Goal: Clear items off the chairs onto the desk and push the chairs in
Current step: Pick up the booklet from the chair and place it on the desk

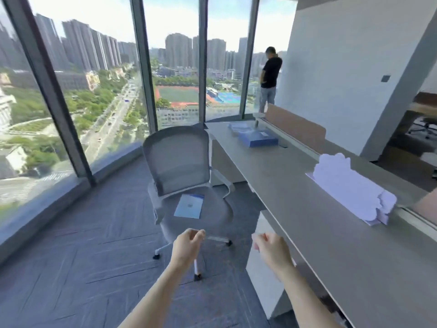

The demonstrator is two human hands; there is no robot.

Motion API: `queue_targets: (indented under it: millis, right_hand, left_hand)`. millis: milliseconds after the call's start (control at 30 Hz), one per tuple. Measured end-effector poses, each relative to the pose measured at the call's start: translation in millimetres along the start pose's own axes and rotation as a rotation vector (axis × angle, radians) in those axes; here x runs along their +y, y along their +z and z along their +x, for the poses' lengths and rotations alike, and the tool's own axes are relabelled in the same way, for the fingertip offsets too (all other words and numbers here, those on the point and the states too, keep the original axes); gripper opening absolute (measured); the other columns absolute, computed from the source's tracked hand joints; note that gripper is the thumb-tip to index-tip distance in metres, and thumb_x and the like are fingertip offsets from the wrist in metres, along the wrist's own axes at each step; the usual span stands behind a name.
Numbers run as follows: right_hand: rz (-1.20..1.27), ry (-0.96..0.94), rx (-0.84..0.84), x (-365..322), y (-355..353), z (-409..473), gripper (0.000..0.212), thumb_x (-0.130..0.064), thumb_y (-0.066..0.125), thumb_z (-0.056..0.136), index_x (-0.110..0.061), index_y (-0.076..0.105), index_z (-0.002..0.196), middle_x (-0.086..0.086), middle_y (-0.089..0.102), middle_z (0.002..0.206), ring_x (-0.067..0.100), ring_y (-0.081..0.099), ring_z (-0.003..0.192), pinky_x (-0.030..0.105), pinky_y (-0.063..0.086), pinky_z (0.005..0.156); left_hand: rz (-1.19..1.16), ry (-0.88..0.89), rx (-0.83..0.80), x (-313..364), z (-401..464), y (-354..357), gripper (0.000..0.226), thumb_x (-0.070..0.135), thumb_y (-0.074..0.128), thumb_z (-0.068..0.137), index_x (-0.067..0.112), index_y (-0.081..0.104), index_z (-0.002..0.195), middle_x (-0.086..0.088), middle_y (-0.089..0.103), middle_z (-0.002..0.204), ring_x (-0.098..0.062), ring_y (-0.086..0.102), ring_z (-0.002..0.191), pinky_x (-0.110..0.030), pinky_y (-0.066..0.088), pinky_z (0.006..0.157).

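A grey mesh office chair [176, 162] stands on the carpet, pulled out from the long grey desk [307, 221] on the right. A blue booklet [189, 206] lies flat on its seat. My left hand [188, 245] hovers just in front of the seat's near edge, fingers curled, holding nothing. My right hand [272, 249] hangs beside the desk's front edge, also loosely curled with nothing in it. Neither hand touches the chair or the booklet.
On the desk lie a blue box [259, 138], papers [240, 126] at the far end, and a white cloud-shaped stand [350, 190]. A brown divider [295, 125] runs along the desk's back. A person [269, 79] stands by the floor-to-ceiling windows [94, 91].
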State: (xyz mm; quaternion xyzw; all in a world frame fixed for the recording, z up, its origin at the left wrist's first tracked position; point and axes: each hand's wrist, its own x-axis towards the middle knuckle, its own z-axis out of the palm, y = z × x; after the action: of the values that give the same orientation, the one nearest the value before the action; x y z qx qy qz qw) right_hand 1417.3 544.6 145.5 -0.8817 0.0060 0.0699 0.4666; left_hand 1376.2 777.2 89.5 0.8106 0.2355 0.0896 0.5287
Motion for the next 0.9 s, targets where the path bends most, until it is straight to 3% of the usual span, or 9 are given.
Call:
queue_targets:
  millis: [100,233,367,567,667,767,900]
  right_hand:
    - [-0.009,-0.005,-0.089,-25.1,45.7,30.5,0.031,-0.041,0.058,0.077,-0.016,0.063,0.059,-0.004,0.070,0.059,0.016,0.064,0.065,0.028,0.043,0.058]
    - [0.022,0.017,-0.158,-39.8,88.8,73.5,0.030,-0.044,0.057,0.075,-0.017,0.068,0.070,-0.003,0.074,0.069,0.017,0.070,0.074,0.033,0.049,0.069]
    - [0.072,0.079,-0.216,-43.1,117.7,127.4,0.036,-0.049,0.055,0.070,-0.016,0.068,0.078,-0.001,0.075,0.079,0.019,0.071,0.079,0.033,0.048,0.064]
    - [0.151,0.148,-0.322,-46.2,162.3,236.3,0.049,-0.049,0.052,0.071,-0.006,0.065,0.091,0.000,0.065,0.077,0.019,0.059,0.071,0.038,0.048,0.070]
    - [0.160,0.182,-0.362,-53.0,181.3,290.1,0.063,-0.047,0.050,0.073,0.012,0.056,0.097,0.003,0.053,0.074,0.020,0.047,0.067,0.036,0.037,0.065]
    - [0.194,0.220,-0.401,-58.2,197.2,338.8,0.065,-0.042,0.049,0.075,0.017,0.052,0.102,0.004,0.048,0.073,0.019,0.043,0.069,0.034,0.033,0.067]
    - [0.224,0.317,-0.404,-62.3,218.5,397.6,0.053,-0.039,0.050,0.085,0.010,0.059,0.103,0.004,0.057,0.077,0.020,0.050,0.070,0.034,0.040,0.067]
  left_hand:
    - [-0.026,-0.069,0.058,-20.4,32.5,-37.6,0.028,0.037,0.057,0.096,0.016,0.069,0.081,0.009,0.068,0.070,-0.012,0.062,0.070,-0.024,0.041,0.060]
    - [-0.109,-0.155,0.104,-40.9,75.4,-54.1,0.024,0.035,0.057,0.095,0.020,0.069,0.081,0.006,0.074,0.078,-0.016,0.069,0.079,-0.030,0.048,0.067]
    - [-0.134,-0.226,0.078,-53.0,118.1,-43.0,0.018,0.035,0.058,0.096,0.023,0.065,0.084,0.004,0.075,0.082,-0.016,0.071,0.083,-0.035,0.054,0.076]
    - [-0.154,-0.331,0.084,-65.5,203.7,-21.3,0.020,0.033,0.057,0.096,0.016,0.068,0.095,-0.001,0.076,0.091,-0.021,0.072,0.089,-0.044,0.058,0.084]
    - [-0.158,-0.390,0.103,-59.4,251.1,-15.9,0.020,0.030,0.058,0.096,0.012,0.067,0.097,-0.007,0.076,0.096,-0.025,0.072,0.089,-0.046,0.057,0.090]
    - [-0.127,-0.400,0.097,-53.5,297.4,-12.9,0.022,0.030,0.058,0.096,0.010,0.068,0.096,-0.011,0.076,0.096,-0.022,0.066,0.078,-0.041,0.055,0.081]
    - [-0.165,-0.459,0.124,-53.0,354.3,-9.2,0.018,0.030,0.057,0.097,0.016,0.066,0.092,-0.007,0.074,0.095,-0.021,0.067,0.084,-0.038,0.052,0.077]
